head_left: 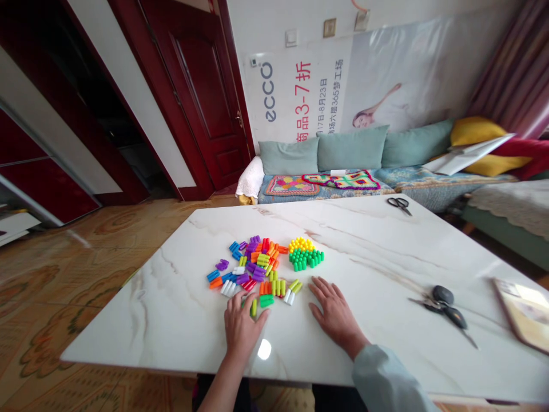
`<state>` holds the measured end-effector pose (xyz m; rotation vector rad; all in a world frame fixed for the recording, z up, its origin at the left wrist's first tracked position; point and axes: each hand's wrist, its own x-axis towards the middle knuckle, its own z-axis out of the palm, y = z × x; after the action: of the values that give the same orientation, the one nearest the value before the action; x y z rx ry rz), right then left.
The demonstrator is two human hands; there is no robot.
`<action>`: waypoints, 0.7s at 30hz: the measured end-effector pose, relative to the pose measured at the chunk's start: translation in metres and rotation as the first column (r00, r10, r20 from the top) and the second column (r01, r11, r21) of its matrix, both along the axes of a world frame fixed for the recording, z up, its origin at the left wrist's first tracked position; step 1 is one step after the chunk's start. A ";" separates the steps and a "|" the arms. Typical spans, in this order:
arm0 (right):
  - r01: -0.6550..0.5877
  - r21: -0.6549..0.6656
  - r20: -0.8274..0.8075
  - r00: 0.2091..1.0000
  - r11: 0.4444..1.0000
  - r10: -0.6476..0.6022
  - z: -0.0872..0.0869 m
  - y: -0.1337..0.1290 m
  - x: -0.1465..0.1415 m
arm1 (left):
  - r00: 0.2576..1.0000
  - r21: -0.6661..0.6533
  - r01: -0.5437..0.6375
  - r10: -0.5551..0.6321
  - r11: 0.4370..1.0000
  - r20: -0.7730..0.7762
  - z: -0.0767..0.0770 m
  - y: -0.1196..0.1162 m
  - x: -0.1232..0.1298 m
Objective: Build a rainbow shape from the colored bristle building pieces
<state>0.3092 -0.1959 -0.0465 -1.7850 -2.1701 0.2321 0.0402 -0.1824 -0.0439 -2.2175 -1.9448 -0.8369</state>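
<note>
A lime block (254, 308) sat between thumb and fingers of the left hand (242, 323), gripped or not I could not tell, beside the scattered blocks (259, 270); handling single blocks seemed the step, calling next for a sure pinch. The right hand (332, 312) lay spread, holding nothing, on the worktop (163, 309).

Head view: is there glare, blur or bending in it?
Head view: a round white glare spot on the table near the left hand; the door leans, perhaps from lens or camera tilt; the flat object at right looks blurred.
</note>
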 end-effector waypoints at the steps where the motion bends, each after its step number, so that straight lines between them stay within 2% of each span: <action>1: 0.003 -0.001 0.001 1.000 1.000 -0.003 0.000 0.000 0.000 | 1.000 -0.008 0.028 -0.028 1.000 0.003 -0.001 0.001 0.001; 6: 0.007 0.009 0.006 1.000 1.000 -0.008 0.000 0.000 0.000 | 0.996 -0.054 0.089 -0.087 0.995 0.037 -0.004 0.006 0.004; 12: 0.004 0.010 0.006 1.000 1.000 -0.004 0.002 -0.001 0.000 | 1.000 -0.131 0.007 -0.006 0.991 0.014 -0.008 0.004 0.006; 21: 0.008 0.006 0.023 1.000 1.000 -0.008 0.002 0.000 0.000 | 0.997 -0.098 -0.020 0.012 0.995 -0.077 -0.005 0.007 0.011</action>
<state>0.3087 -0.1962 -0.0446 -1.8013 -2.1765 0.2040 0.0516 -0.1752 -0.0493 -2.2478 -2.0068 -0.6573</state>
